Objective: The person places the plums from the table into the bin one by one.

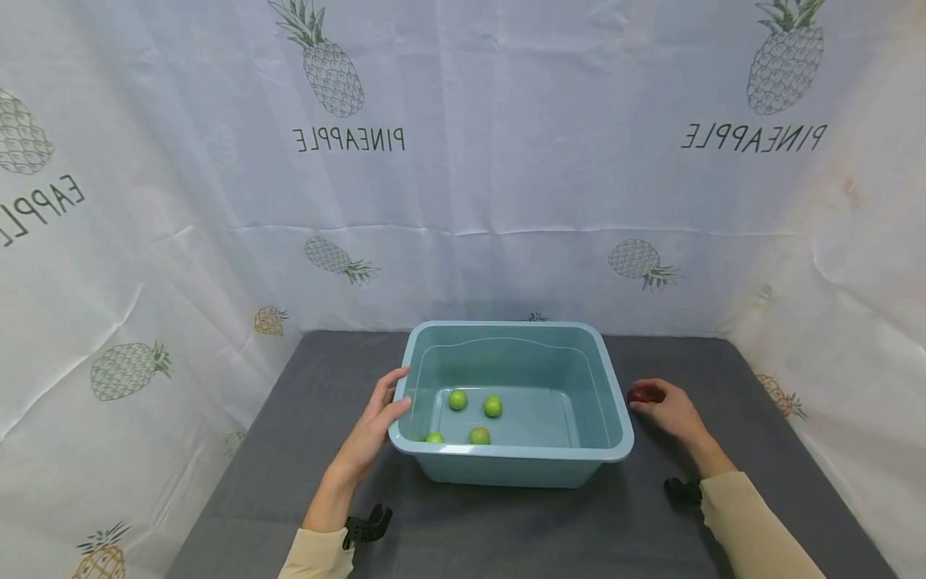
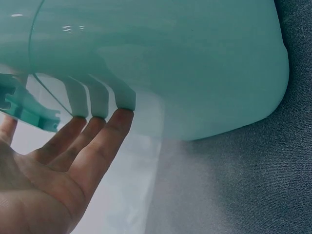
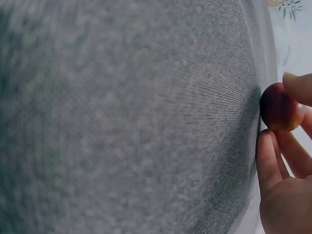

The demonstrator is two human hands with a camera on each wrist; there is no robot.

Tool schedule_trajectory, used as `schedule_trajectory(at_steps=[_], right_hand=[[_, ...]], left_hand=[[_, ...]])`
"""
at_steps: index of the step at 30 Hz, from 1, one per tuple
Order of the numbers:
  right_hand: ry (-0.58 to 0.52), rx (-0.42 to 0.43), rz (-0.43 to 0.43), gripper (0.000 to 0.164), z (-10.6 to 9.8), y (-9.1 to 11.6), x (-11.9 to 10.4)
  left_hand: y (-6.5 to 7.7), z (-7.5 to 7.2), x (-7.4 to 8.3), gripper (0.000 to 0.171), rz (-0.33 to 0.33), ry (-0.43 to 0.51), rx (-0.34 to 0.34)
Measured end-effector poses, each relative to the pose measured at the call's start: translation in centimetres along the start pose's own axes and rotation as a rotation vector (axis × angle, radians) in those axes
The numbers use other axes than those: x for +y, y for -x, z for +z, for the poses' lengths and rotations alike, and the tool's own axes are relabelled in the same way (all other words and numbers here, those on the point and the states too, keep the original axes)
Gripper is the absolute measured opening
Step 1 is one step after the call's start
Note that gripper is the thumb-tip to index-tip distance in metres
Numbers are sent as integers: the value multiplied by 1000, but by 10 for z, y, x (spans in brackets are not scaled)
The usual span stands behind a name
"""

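Note:
A light blue-green plastic tub (image 1: 521,466) stands on the dark cloth, with several small round green fruits (image 1: 493,406) on its floor. At the tub's left side my left hand (image 1: 372,422) grips the rim, thumb over the edge. In the left wrist view its fingertips (image 2: 126,114) press against the tub's outer wall (image 2: 209,63). Just right of the tub, my right hand (image 1: 673,408) pinches a dark red plum (image 3: 280,108) between thumb and fingers. The plum, yellowish at its lower end, is right at the cloth surface in the right wrist view.
Dark grey cloth (image 1: 289,474) covers the table. White curtains (image 1: 506,185) printed with pineapples hang behind and on both sides. Black wrist straps (image 1: 369,524) show at both sleeves.

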State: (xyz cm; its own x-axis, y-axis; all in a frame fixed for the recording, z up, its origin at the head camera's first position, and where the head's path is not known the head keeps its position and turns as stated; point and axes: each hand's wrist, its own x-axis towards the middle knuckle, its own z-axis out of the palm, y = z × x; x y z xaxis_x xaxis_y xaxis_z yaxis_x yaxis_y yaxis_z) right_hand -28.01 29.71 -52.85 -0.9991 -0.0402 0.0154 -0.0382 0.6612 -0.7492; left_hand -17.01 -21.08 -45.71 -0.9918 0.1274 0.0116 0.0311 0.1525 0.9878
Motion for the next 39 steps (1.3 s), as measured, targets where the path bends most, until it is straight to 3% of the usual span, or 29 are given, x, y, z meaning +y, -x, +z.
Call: schedule_trajectory(at_steps=[15, 28, 39], right_hand=[[-29, 31, 7, 46, -4, 1, 0], [-100, 44, -17, 50, -9, 7, -12], [-142, 28, -33, 51, -1, 14, -27]], left_hand=[[-2, 3, 3, 53, -11, 11, -8], [-4, 3, 4, 53, -24, 15, -9], [-1, 0, 2, 53, -14, 9, -10]])
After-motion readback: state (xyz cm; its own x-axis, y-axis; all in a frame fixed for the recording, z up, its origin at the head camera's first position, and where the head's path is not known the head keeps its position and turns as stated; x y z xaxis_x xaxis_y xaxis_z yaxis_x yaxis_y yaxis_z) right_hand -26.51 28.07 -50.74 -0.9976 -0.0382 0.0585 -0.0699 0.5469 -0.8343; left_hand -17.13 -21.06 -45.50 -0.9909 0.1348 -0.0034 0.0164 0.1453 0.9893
